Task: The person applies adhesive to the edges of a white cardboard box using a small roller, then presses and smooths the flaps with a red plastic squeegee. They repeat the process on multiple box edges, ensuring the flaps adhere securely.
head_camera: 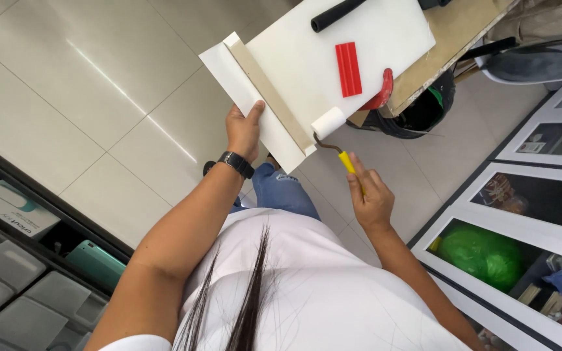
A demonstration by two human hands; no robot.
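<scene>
My left hand [244,132], with a black watch on the wrist, grips the near edge of a white sheet [245,84] that overhangs a white board [333,45]; a tan strip [274,97] runs along the sheet's fold. My right hand [370,195] holds the yellow handle of a small roller [346,161]. Its white roller head [328,122] rests on the board's near corner, beside the tan strip. A red squeegee [348,69] lies flat on the board. A black tube [333,14] lies at the board's far side.
The board sits on a wooden table [450,39] with a dark bin [417,114] and a red object beneath it. White-framed glass cabinets [521,221] stand at the right. Grey trays and a teal box [95,263] fill shelves at the left. Pale tiled floor lies below.
</scene>
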